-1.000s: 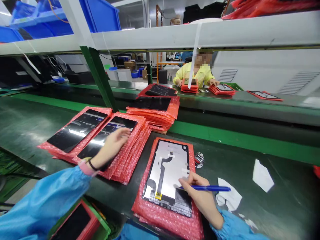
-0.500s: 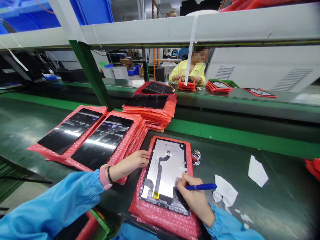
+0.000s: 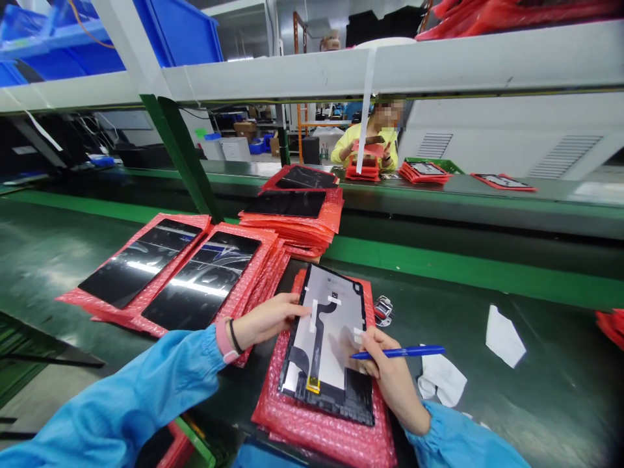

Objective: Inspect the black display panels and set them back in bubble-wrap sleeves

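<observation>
A tablet display panel (image 3: 336, 331), grey back up with a dark flex cable and yellow connector end, is tilted slightly over a pile of red bubble-wrap sleeves (image 3: 322, 435). My left hand (image 3: 270, 318) grips its left edge, the thumb lying on the back. My right hand (image 3: 390, 370) is closed around a blue pen (image 3: 409, 351) and also touches the panel's right edge, by a small white tab. The fingertips under the panel are hidden.
Black screens (image 3: 205, 279) lie on red sleeves at left, with another stack (image 3: 292, 214) behind. Crumpled white paper (image 3: 441, 377), a white sheet (image 3: 504, 335) and a small metallic item (image 3: 383, 311) are at right. A co-worker (image 3: 348, 146) handles a device beyond the shelf post.
The panel has risen and tilted a little off the sleeves. My left hand has moved right onto its edge. My right hand has shifted up to the panel's right edge, pen still held.
</observation>
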Available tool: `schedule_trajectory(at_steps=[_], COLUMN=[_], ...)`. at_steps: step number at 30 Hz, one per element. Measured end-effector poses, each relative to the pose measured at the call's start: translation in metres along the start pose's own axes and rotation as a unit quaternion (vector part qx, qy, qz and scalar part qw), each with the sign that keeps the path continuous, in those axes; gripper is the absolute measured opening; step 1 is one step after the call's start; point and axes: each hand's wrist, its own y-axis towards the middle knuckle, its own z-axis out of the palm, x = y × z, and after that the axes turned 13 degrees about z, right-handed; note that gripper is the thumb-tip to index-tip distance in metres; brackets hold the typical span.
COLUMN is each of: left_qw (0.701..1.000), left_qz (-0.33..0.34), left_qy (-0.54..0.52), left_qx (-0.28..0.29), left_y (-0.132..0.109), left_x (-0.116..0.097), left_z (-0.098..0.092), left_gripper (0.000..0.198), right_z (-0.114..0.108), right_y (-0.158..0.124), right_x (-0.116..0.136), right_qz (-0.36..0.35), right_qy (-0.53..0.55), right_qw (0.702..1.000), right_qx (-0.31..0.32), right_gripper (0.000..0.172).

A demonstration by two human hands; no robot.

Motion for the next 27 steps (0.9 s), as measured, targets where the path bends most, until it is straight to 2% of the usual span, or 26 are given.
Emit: schedule_trajectory(at_steps=[4,7,11,14,17,19,21,25,27], left_qw=[0.998,0.994,0.982,0.967,0.948,0.939,0.933,0.928,0.925], left_qz=[0.048,0.093,0.169,0.236,0.306,0.335,0.353,0.371,0.377], left_qy=[0.008,0.032,0.068,0.084,0.090,0.083,0.068,0.043,0.045], left_qx=[-0.031,-0.054,-0.051,-0.045,-0.018,0.001,0.008,-0.011,-0.025], left_y=[-0.001,-0.004,-0.011,-0.018,-0.023,-0.025,-0.026,-0.027,-0.026], left_x=[0.017,0.022,0.012,0.001,-0.010,-0.017,-0.026,-0.044,-0.051], left_z=[0.022,0.027,0.027,0.030,0.037,0.042,0.046,0.053,0.054], left_gripper=[0.040,0.046,0.047,0.051,0.050,0.049,0.053,0.062,0.064], right_z=[-0.003,-0.012,-0.034,-0.049,-0.057,-0.059,-0.058,-0.051,-0.048], right_y=[0.003,-0.002,-0.019,-0.029,-0.032,-0.033,-0.034,-0.044,-0.052], right_x=[-0.001,0.011,0.041,0.065,0.084,0.095,0.106,0.121,0.124], right_qz=[0.002,-0.020,-0.061,-0.121,-0.188,-0.203,-0.188,-0.124,-0.109], right_qy=[0.031,0.046,0.077,0.096,0.102,0.088,0.068,0.061,0.069], right_qw=[1.000,0.999,0.994,0.983,0.962,0.956,0.964,0.989,0.991], right_qx=[0.004,-0.003,-0.037,-0.096,-0.167,-0.195,-0.178,-0.060,-0.030], right_gripper=[0.045,0.041,0.031,0.026,0.028,0.027,0.026,0.034,0.036])
